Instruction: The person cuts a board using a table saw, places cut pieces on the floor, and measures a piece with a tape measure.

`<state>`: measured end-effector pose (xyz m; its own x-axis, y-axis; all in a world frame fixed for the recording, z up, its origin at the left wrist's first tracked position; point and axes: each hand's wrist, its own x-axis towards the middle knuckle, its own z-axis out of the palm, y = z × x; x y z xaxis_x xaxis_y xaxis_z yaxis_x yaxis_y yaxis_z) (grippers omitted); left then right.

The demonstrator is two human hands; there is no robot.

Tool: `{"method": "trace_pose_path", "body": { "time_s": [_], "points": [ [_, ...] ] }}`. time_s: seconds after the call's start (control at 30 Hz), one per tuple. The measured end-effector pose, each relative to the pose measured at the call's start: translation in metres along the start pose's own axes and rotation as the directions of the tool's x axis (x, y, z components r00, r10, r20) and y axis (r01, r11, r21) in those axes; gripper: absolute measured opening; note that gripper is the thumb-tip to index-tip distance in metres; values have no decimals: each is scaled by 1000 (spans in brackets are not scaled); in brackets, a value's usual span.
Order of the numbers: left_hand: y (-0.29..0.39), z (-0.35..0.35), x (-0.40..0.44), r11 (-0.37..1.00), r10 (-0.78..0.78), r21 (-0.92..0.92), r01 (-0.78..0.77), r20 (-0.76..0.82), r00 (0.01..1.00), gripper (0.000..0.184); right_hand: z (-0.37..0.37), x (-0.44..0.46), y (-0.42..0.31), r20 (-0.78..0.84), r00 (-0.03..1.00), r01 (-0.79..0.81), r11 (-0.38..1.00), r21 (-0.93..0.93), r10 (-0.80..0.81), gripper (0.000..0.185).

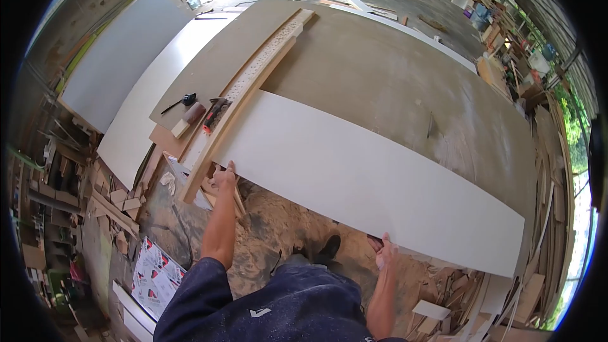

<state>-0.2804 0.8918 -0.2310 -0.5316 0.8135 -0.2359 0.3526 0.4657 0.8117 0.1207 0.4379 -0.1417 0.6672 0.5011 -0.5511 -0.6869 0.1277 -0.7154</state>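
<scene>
A long white board [354, 171] lies on the large brown work table [380, 82], its near edge along the table's front. At that edge's left end, my left hand [224, 176] grips the board, thumb on top and fingers underneath. Farther right, my right hand [384, 251] holds the same edge, thumb up and fingers partly hidden below. The board's left end meets a long wooden fence [247, 98] that runs across the table. Beside the fence lie a hammer [216, 114] with a dark and orange handle, a brown cylindrical piece [194, 113] and a small black tool [188, 99].
White panels [130, 50] lean or lie at the left. Wood offcuts [437, 310] are piled at the lower right and along both sides. Sawdust [278, 215] covers the floor by my feet. A thin dark object [430, 125] is on the tabletop beyond the board.
</scene>
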Motion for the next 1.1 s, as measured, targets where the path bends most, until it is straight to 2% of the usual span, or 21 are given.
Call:
{"method": "trace_pose_path", "body": {
  "time_s": [0.07, 0.13, 0.17, 0.2, 0.23, 0.3, 0.33, 0.37, 0.4, 0.43, 0.47, 0.57, 0.67, 0.77, 0.87, 0.93, 0.97, 1.0, 1.03, 1.07, 1.1],
  "points": [
    [24, -8, -25, 986, -29, 158, 45, -101, 994, 69, -6, -1, -8, 38, 990, -126, 971, -204, 137, 38],
    [46, -2, -58, 959, 37, 278, 51, -304, 952, 63, -12, -3, -8, -28, 991, -136, 960, -244, 133, 38],
    [64, -17, -89, 963, 213, 184, -197, -71, 974, 55, -12, -10, -13, -22, 990, -141, 936, -323, 142, 41],
    [90, -34, -129, 915, 395, 34, -403, 141, 908, 48, -12, -14, -16, -14, 988, -146, 903, -404, 153, 44],
    [138, -56, -203, 841, 391, -527, -126, 429, 814, 30, -18, -17, -12, -2, 995, -97, 918, -384, 104, 41],
    [191, -108, -297, 640, 691, -743, 196, 668, 277, 24, -25, -28, -3, -36, 996, -92, 941, -325, 85, 35],
    [204, -132, -343, 541, 803, -745, 390, 595, 23, 32, -28, -32, -1, -56, 997, -69, 961, -269, 56, 30],
    [218, -163, -376, 558, 813, -613, 559, 538, -221, 41, -30, -36, 0, -57, 997, -73, 957, -279, 60, 30],
    [224, -193, -404, 584, 800, -479, 655, 478, -363, 60, -35, -41, 3, -43, 997, -69, 963, -262, 60, 28],
    [229, -205, -425, 546, 837, -446, 709, 296, -459, 62, -36, -47, 4, -27, 998, -65, 968, -241, 60, 25],
    [239, -224, -442, 584, 808, -292, 757, 295, -510, 50, -39, -51, 7, -30, 997, -71, 968, -242, 66, 25],
    [244, -238, -479, 414, 910, -80, 907, 40, -412, 65, -50, -66, 13, -12, 999, -39, 977, -210, 37, 20],
    [234, -248, -492, 495, 868, -5, 869, 58, -494, 65, -56, -81, 8, -35, 999, -28, 984, -175, 22, 17],
    [222, -249, -511, 445, 891, 31, 895, 89, -446, 63, -62, -84, 0, -46, 999, 16, 992, -129, -22, 16],
    [221, -224, -522, 439, 898, -22, 898, -24, -439, 66, -67, -81, -16, -64, 996, 51, 993, -106, -58, 15],
    [228, -192, -519, 556, 807, -242, 795, -73, -586, 37, -82, -70, -22, -189, 918, 263, 891, -370, -349, 11],
    [236, -178, -516, 624, 760, -326, 710, 40, -649, 23, -93, -65, -30, -191, 916, 264, 888, -376, -353, 11],
    [240, -159, -506, 685, 684, -497, 532, 188, -705, 16, -97, -62, -40, -84, 840, 360, 665, -654, -537, 12],
    [232, -137, -501, 683, 670, -654, 326, 382, -637, 16, -100, -59, -50, 77, 750, 399, 356, -845, -657, 15],
    [209, -104, -487, 714, 576, -700, 14, 576, -580, 23, -97, -58, -67, 252, 728, 430, 137, -893, -637, 24],
    [191, -70, -470, 591, 564, -730, -342, 678, -471, 39, -88, -55, -89, 417, 703, 456, -85, -886, -577, 33]
  ]
}}
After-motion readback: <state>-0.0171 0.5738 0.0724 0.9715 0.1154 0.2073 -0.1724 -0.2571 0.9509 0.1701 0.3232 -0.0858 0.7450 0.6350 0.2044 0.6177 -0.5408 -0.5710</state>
